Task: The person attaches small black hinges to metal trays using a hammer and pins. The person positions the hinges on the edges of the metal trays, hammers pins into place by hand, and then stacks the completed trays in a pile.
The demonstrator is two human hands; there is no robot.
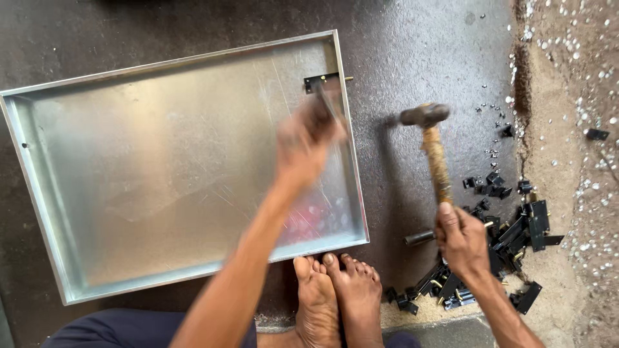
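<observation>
Dark, scuffed concrete floor [419,51] runs under everything, with a strip of sandy ground [567,96] littered with pale specks along the far right. On that floor the person sits with both bare feet [338,293] tucked against the near edge of a big, shallow metal tray [161,161].

Their right hand [461,238] is wrapped tight around the lower end of a hammer [433,151], whose wound handle points away from them and whose dark head hangs just off the tray's right rim. The left hand [308,145] is blurred; it reaches over the tray's right side and seems to pinch a thin tool [327,103], a punch or chisel perhaps, aimed up toward the corner, though I cannot tell how firmly the fingers close on it. So the hands are well apart, one over the tray and one beside it.

At the tray's far right corner a small black latch [322,81] sits on the rim, with a brass-coloured pin poking out past the edge. Just beyond the right hand lies a heap of black latches [509,245] with brass bits, and a few loose small pieces [493,113] are scattered farther up the floor. A short dark metal rod [419,238] lies near the right hand.
</observation>
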